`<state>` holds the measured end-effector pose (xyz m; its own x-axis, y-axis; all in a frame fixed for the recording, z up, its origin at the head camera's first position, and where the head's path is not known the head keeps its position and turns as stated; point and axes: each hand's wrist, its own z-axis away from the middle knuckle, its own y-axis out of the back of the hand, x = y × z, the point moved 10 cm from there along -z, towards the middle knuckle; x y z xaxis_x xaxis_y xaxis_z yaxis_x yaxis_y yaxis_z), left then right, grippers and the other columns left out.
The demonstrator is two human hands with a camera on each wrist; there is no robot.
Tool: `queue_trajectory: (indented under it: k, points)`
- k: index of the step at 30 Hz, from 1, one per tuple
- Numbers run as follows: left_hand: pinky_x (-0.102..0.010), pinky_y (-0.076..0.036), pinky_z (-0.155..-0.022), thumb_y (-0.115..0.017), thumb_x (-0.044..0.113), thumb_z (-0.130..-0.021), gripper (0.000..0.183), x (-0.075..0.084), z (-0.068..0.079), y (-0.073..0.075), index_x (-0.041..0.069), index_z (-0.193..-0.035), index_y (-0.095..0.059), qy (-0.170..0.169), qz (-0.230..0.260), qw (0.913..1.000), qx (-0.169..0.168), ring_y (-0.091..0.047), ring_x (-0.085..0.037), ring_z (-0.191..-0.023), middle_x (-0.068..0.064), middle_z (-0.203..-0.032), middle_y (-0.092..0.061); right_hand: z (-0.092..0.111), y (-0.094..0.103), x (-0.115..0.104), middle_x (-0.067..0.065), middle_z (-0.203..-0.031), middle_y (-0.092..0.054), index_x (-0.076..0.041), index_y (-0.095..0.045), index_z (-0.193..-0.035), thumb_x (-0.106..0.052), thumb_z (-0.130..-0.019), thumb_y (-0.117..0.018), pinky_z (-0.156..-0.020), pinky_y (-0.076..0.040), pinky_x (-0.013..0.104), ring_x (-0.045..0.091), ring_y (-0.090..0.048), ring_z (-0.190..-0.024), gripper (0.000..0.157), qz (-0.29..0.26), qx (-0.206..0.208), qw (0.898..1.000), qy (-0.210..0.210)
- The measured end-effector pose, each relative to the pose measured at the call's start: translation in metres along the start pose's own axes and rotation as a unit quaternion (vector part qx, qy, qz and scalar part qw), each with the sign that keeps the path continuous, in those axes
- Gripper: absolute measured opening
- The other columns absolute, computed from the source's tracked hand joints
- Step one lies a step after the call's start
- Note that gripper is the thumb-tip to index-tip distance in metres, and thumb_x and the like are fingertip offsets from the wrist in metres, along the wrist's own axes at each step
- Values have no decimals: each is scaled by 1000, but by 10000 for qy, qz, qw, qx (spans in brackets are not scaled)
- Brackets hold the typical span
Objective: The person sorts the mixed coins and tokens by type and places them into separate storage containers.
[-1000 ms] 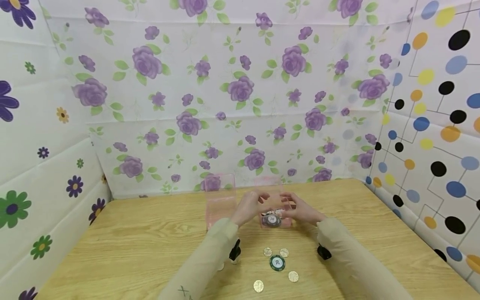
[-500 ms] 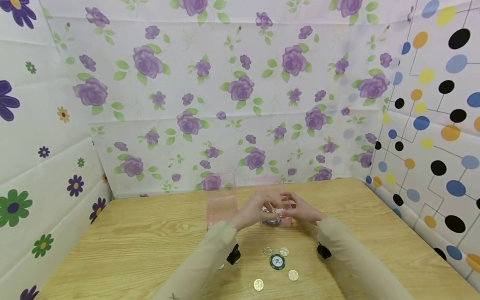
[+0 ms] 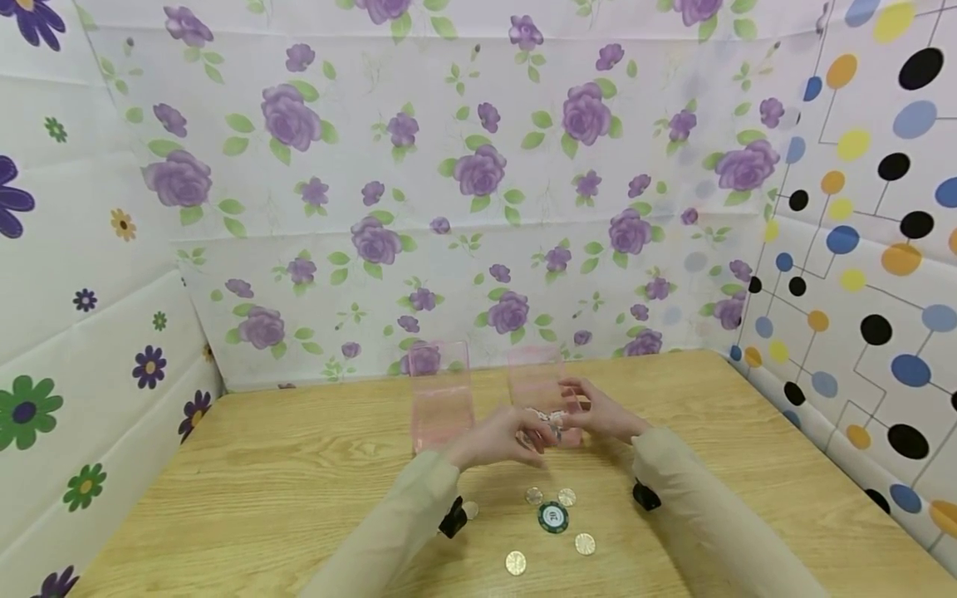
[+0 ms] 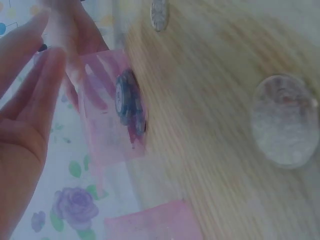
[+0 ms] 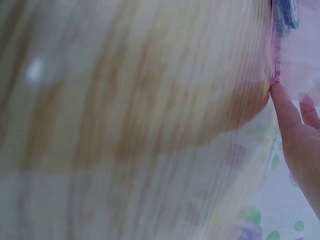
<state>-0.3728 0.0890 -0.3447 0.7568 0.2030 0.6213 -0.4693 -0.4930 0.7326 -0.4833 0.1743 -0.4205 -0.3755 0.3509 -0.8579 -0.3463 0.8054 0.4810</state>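
Observation:
Two clear pink plastic boxes stand open at the table's far side, lids raised. Dark poker chips (image 4: 130, 102) lie inside the right box (image 3: 537, 390). My left hand (image 3: 504, 436) is in front of that box, its fingers bent in the head view; nothing shows between them in the left wrist view (image 4: 22, 115). My right hand (image 3: 609, 415) holds the box's right side, thumb and fingers over its edge; one fingertip touches the lower edge in the right wrist view (image 5: 302, 140). The left box (image 3: 441, 415) stands untouched beside my left hand.
On the wood table (image 3: 299, 498) nearer me lie a green poker chip (image 3: 553, 517) and several gold coins, among them one coin (image 3: 585, 544) at the right and another (image 3: 516, 563) at the front. Patterned cloth walls (image 3: 478, 174) enclose the back and sides.
My left hand reached across the right box, over the chips, then drew back toward me and lower. My right hand stayed at the box's right side.

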Motion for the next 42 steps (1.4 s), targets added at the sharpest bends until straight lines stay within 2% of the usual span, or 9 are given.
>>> queue_trajectory:
  k: [3, 7, 10, 16, 21, 28, 34, 39, 42]
  points:
    - [-14, -37, -53, -59, 19, -58, 28, 0, 3, -5, 11, -84, -53, -38, 265, 9995, -167, -47, -8, -66, 5, -78, -49, 0, 1, -2, 14, -108, -22, -11, -17, -113, -18, -64, -55, -71, -28, 37, 37, -21, -94, 63, -54, 3, 10000, 56]
    - [-14, -37, -53, -59, 17, -57, 29, -3, 8, -13, 10, -85, -52, 12, 302, 9989, -355, -47, -7, -68, 5, -80, -49, 0, 1, -3, 15, -108, -22, -10, -17, -113, -18, -63, -57, -71, -28, 36, 36, -22, -94, 65, -114, 34, 9999, 93]
    - [-13, -37, -53, -59, 18, -56, 31, -4, 11, -18, 11, -85, -52, 56, 132, 9987, -484, -46, -6, -69, 5, -81, -49, 1, 1, -5, 17, -108, -23, -11, -17, -113, -18, -63, -57, -71, -28, 38, 38, -22, -93, 64, -45, 72, 9999, 134]
    - [-13, -37, -54, -60, 15, -55, 34, -8, 13, -28, 7, -87, -51, -160, -87, 9977, -651, -47, -6, -69, 3, -83, -49, 1, 3, -6, 16, -108, -23, -17, -21, -111, -16, -62, -58, -73, -26, 37, 36, -22, -94, 61, -130, 145, 9998, -29]
    - [-15, -37, -56, -60, 14, -56, 33, -12, 17, -34, 8, -87, -51, -19, -96, 9978, -656, -45, -6, -70, 4, -82, -48, 1, 3, -8, 17, -108, -23, -18, -21, -111, -14, -62, -57, -72, -26, 38, 35, -24, -94, 60, -135, 132, 9998, -45]
    - [-13, -34, -59, -61, 19, -54, 32, -12, 19, -42, 13, -84, -53, -103, -662, 9954, -681, -43, -4, -72, 7, -81, -47, -1, 3, -5, 16, -109, -22, -18, -20, -112, -17, -63, -56, -73, -26, 38, 36, -22, -95, 61, -107, 31, 9999, 47]
    - [-14, -35, -60, -63, 21, -51, 36, -9, 19, -50, 12, -84, -53, -210, -665, 9945, -784, -42, -7, -72, 4, -82, -45, 0, 3, -3, 16, -109, -22, -18, -19, -112, -18, -63, -56, -73, -26, 37, 36, -22, -95, 62, -123, 27, 9999, 33]
    - [-14, -32, -62, -63, 29, -49, 38, -13, 17, -57, 17, -83, -53, -356, -1153, 9890, -852, -40, -3, -74, 8, -83, -44, 1, 2, -2, 15, -109, -22, -18, -21, -111, -15, -62, -57, -74, -27, 33, 32, -22, -96, 61, -232, 30, 9997, -105]
    - [-14, -31, -62, -62, 32, -49, 37, -16, 17, -60, 18, -82, -53, -329, -1231, 9876, -920, -39, -2, -74, 10, -84, -44, 1, 1, -3, 15, -109, -22, -19, -21, -110, -15, -62, -57, -74, -27, 32, 30, -22, -97, 60, -198, 3, 9997, -131]
